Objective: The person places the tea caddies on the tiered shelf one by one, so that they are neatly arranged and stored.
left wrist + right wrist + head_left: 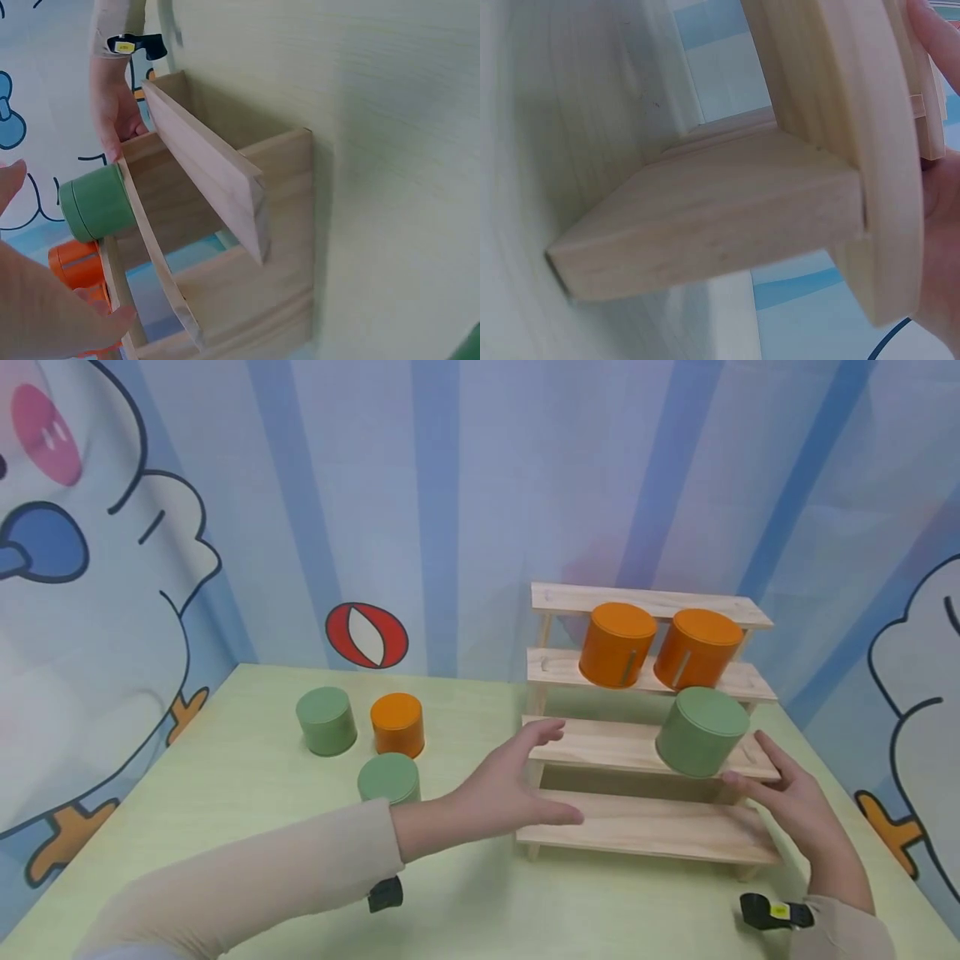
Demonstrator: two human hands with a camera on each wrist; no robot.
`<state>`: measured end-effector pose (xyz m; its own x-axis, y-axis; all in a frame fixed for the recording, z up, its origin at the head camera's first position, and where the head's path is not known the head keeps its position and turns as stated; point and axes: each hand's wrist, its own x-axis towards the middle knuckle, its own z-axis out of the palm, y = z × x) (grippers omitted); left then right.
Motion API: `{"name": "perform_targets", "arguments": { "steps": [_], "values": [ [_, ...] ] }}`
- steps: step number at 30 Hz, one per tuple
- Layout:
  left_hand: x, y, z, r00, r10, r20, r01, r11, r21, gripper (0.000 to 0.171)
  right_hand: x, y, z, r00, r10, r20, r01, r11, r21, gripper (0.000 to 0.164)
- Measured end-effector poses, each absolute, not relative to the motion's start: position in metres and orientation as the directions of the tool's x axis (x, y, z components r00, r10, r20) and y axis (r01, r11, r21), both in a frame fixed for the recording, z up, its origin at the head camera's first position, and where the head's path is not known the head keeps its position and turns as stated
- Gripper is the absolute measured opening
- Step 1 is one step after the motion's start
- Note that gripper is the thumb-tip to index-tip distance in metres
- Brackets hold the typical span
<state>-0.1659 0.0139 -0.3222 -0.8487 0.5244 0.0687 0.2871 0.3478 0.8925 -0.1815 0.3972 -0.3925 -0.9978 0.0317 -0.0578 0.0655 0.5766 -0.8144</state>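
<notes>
At the left end of the stepped wooden shelf [648, 827], my left hand [491, 789] is held with thumb and fingers spread and nothing between them. My right hand [806, 814] grips the right end of the second board from the bottom, its thumb by the front edge. Close to that thumb, a green round canister [702, 732] stands on this board. Two orange canisters [618, 645] stand on the board above. The left wrist view shows the green canister [97, 202] near the right hand's fingers [111, 139]. In the right wrist view the boards partly hide my right hand [941, 247].
Left of the shelf, two green canisters [327, 721] and one orange canister [397, 725] stand on the pale table [247, 827]. My left forearm partly covers the nearer green canister [389, 778]. A striped blue backdrop [480, 510] with cartoon figures rises behind the table.
</notes>
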Motion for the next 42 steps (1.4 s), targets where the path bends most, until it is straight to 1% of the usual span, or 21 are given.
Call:
{"name": "perform_targets", "arguments": {
  "steps": [7,17,22,28,32,37,42],
  "values": [
    [-0.165,-0.014,-0.327,-0.872,0.478,0.101,0.298,0.355,0.886,0.092,-0.181,0.398,-0.391,-0.998,0.029,-0.062,0.068,0.561,-0.825,0.093],
    [-0.164,-0.047,-0.336,-0.916,0.353,0.189,0.307,0.314,0.899,0.087,-0.181,0.397,-0.392,-0.997,0.034,-0.072,0.079,0.562,-0.823,0.094],
    [-0.165,-0.065,-0.344,-0.937,0.309,0.163,0.265,0.326,0.907,0.088,-0.180,0.397,-0.392,-0.997,0.031,-0.071,0.077,0.557,-0.827,0.094],
    [-0.165,-0.085,-0.352,-0.966,0.235,0.102,0.198,0.428,0.882,0.090,-0.181,0.397,-0.392,-0.997,0.032,-0.070,0.076,0.558,-0.826,0.094],
    [-0.168,-0.097,-0.359,-0.978,0.186,0.094,0.173,0.472,0.865,0.091,-0.181,0.398,-0.391,-0.997,0.030,-0.070,0.075,0.560,-0.825,0.094],
    [-0.170,-0.108,-0.364,-0.982,0.156,0.109,0.172,0.486,0.857,0.090,-0.181,0.398,-0.392,-0.997,0.032,-0.067,0.073,0.559,-0.826,0.094],
    [-0.171,-0.117,-0.367,-0.988,0.132,0.079,0.135,0.495,0.859,0.092,-0.182,0.398,-0.392,-0.998,0.028,-0.064,0.068,0.550,-0.832,0.094]
  ]
}}
